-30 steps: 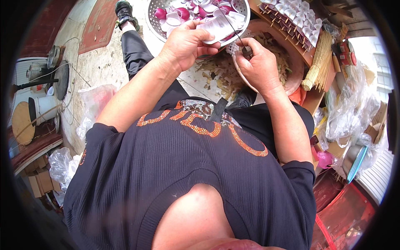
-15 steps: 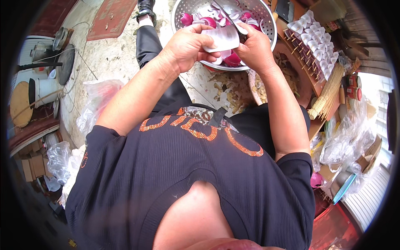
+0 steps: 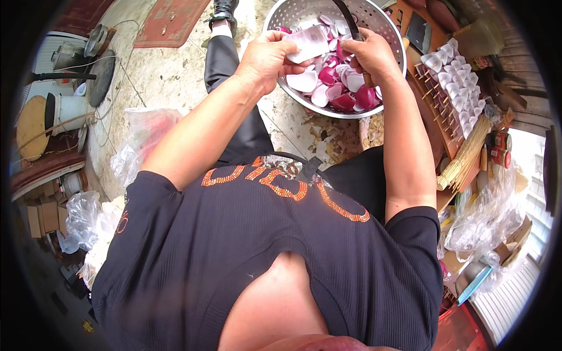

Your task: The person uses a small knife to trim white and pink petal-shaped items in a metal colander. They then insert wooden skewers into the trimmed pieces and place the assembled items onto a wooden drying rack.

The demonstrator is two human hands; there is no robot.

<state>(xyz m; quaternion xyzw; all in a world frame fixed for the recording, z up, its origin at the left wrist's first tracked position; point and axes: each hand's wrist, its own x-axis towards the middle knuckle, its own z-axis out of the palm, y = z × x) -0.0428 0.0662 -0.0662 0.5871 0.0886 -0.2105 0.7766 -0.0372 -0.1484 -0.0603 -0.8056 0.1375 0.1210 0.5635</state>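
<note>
My left hand (image 3: 263, 61) pinches a pale, curved onion layer (image 3: 309, 44) between thumb and fingers, over the left side of a perforated metal colander (image 3: 391, 26). Close by on the right, my right hand (image 3: 374, 55) is closed around a knife (image 3: 350, 19) with a dark, narrow blade pointing away from me. Its fingers partly hide the grip. The blade is apart from the onion layer. Below both hands, the colander holds many cut red onion pieces (image 3: 329, 76), some purple outside, others pale inside.
Right of the colander, a board bears rows of pale onion pieces on sticks (image 3: 453, 76), with a cleaver (image 3: 418, 32) behind. A bundle of thin wooden sticks (image 3: 467, 155) lies nearer. Plastic bags (image 3: 489, 210) pile at right; another bag (image 3: 143, 137) lies left of my leg.
The knife has come away from the onion layer as my right hand moved right. The layer stays in my left hand, now tilted. The view has shifted, showing more of the colander's contents.
</note>
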